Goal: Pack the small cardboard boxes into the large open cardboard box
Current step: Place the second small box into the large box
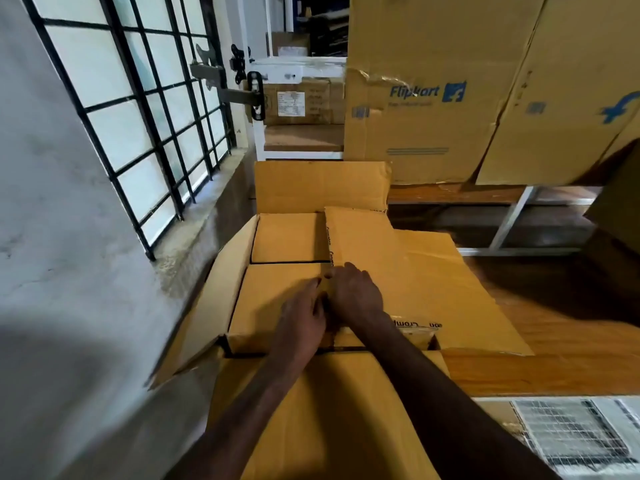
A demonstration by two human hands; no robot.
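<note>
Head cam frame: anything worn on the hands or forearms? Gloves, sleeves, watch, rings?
Nothing visible. The left hand and right hand are bare, no gloves, and no rings that I can make out. Both forearms are bare down to the frame edge: no sleeve cuffs, watch or bands in view.

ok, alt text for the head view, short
Both hands, left hand and right hand, press side by side on small boxes packed inside the large open box. Its flaps stand open beside a barred window; Flipkart cartons are stacked behind.
</note>
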